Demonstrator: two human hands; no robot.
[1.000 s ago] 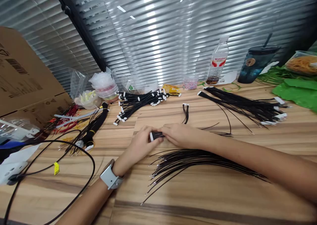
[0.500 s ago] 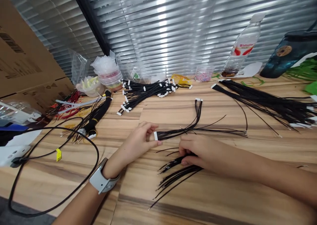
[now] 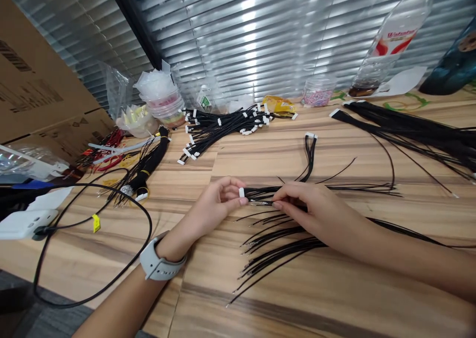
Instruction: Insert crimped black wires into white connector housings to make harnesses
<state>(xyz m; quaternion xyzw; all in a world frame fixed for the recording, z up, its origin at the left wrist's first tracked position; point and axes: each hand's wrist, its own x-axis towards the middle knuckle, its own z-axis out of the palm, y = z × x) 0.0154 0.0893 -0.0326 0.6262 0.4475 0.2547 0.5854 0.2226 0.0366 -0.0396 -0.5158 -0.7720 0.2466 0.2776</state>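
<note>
Left hand point(image 3: 213, 211): fingers point(image 3: 232, 185) clamped on a white connector point(image 3: 241, 192) at the end of a bunch of black wires point(image 3: 262, 193).
Right hand point(image 3: 312, 214): fingers point(image 3: 278, 204) pinched together on a metal-tipped wire point(image 3: 258, 203), just beside the connector.
Below the hands: loose black wires point(image 3: 282, 241) fanning out across the wooden counter point(image 3: 334, 298).
Beyond the hands: a pile of white-tipped wires point(image 3: 223, 129).
Edge: the counter's near edge runs along the lower left, by a looped black cable point(image 3: 150, 224).
</note>
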